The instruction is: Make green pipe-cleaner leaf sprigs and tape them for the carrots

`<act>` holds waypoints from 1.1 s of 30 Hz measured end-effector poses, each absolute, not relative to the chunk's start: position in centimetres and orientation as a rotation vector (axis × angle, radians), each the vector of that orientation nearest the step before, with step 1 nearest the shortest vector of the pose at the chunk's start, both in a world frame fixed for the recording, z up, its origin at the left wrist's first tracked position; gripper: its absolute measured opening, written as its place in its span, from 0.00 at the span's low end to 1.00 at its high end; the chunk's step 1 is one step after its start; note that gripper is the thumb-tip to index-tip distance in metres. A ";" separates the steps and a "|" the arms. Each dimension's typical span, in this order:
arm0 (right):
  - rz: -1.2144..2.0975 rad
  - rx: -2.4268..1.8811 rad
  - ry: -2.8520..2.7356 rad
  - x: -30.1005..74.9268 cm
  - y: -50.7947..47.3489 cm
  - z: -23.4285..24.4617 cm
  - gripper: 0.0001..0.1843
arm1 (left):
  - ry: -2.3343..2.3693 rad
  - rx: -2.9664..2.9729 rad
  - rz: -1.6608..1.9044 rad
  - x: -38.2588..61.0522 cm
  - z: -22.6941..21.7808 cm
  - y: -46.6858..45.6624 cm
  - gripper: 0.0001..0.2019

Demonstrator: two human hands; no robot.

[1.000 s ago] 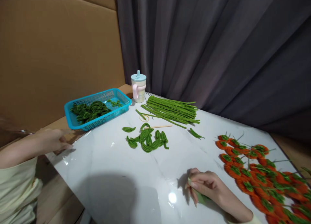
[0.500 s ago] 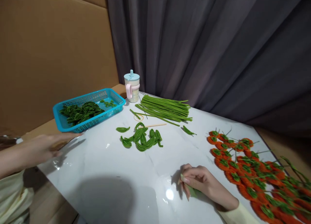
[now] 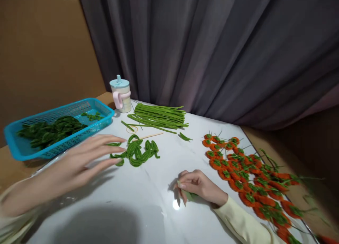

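Note:
My left hand (image 3: 79, 162) hovers over the white table (image 3: 148, 198) with its fingers stretched out, tips close to a small pile of folded green pipe-cleaner leaves (image 3: 137, 152). It holds nothing. My right hand (image 3: 197, 185) rests on the table near the front, fingers curled round a pale green strip (image 3: 186, 194) that pokes out beneath them. A bundle of straight green pipe-cleaner stems (image 3: 159, 116) lies farther back. To the right, several orange pipe-cleaner flowers with green centres (image 3: 238, 173) are spread out.
A blue plastic basket (image 3: 16, 147) holding more dark green leaves stands at the left on a brown ledge. A small cup with a pale blue lid and pink handle (image 3: 121, 94) is at the back. A thin wooden stick (image 3: 150, 135) lies by the leaves. Grey curtains hang behind.
My left hand has swept from the table's left edge rightward to the leaf pile. The view has turned right, so everything shifted left. My right hand keeps its grip.

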State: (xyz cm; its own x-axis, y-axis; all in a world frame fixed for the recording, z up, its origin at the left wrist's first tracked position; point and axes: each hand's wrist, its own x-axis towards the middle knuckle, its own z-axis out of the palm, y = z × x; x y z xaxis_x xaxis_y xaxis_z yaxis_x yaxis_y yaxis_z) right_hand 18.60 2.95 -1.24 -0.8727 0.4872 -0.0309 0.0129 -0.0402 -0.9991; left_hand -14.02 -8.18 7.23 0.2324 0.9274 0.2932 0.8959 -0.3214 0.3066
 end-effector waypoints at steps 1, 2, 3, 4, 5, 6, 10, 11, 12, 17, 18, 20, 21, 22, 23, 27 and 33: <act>1.979 -0.527 -1.898 18.6 3.0 -1.4 0.22 | 1.621 2.502 0.605 -12.6 6.8 -6.5 0.14; 1.985 -0.526 -1.890 18.7 3.0 -1.5 0.22 | 1.503 2.570 0.572 -11.3 6.2 -4.8 0.14; 1.995 -0.525 -1.881 18.7 3.0 -1.7 0.22 | 1.408 2.618 0.515 -10.2 5.5 -3.1 0.14; 2.009 -0.523 -1.871 18.7 3.0 -1.8 0.23 | 1.344 2.653 0.463 -9.3 4.8 -1.6 0.13; 2.022 -0.520 -1.861 18.7 3.0 -1.9 0.23 | 1.320 2.682 0.392 -8.4 4.1 -0.2 0.12; 2.034 -0.516 -1.848 18.7 3.0 -2.1 0.23 | 1.350 2.703 0.336 -7.6 3.3 1.0 0.12; 2.069 -0.492 -1.788 18.8 3.1 -2.4 0.21 | 1.524 2.635 0.279 -5.5 1.0 3.9 0.09; 2.075 -0.483 -1.781 18.8 3.1 -2.4 0.21 | 1.551 2.619 0.285 -5.3 0.8 4.3 0.11; 2.078 -0.474 -1.780 18.8 3.1 -2.4 0.21 | 1.575 2.602 0.306 -5.2 0.9 4.5 0.13; 2.111 -0.459 -1.760 19.0 3.2 -2.6 0.20 | 1.485 2.041 0.658 -5.3 4.0 4.2 0.16; 2.121 -0.458 -1.745 19.1 3.3 -2.6 0.20 | 1.420 1.868 0.702 -5.2 4.7 4.0 0.16; 2.132 -0.462 -1.718 19.1 3.3 -2.6 0.19 | 1.281 1.605 0.729 -4.7 5.4 3.5 0.16; 2.131 -0.463 -1.709 19.1 3.4 -2.5 0.19 | 1.212 1.521 0.730 -4.4 5.4 3.3 0.17; 2.117 -0.460 -1.712 19.1 3.4 -2.4 0.18 | 1.150 1.466 0.729 -4.1 5.2 3.1 0.17; 2.094 -0.446 -1.726 19.1 3.5 -2.2 0.18 | 1.097 1.437 0.728 -3.7 4.8 3.0 0.17; 1.996 -0.379 -1.808 19.0 3.6 -1.4 0.16 | 0.989 1.426 0.719 -1.8 2.8 2.8 0.15; 1.966 -0.473 -1.828 19.0 3.6 -1.4 0.18 | 0.917 1.423 0.754 0.4 0.8 3.0 0.16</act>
State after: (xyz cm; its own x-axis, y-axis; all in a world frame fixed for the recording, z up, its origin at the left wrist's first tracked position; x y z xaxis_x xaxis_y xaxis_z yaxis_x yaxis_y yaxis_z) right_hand 19.01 3.58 -1.36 -0.8570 0.5143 0.0316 -0.0689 -0.0537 -0.9962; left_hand 0.38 3.00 0.80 0.4753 0.8766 -0.0756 0.0949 0.0344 0.9949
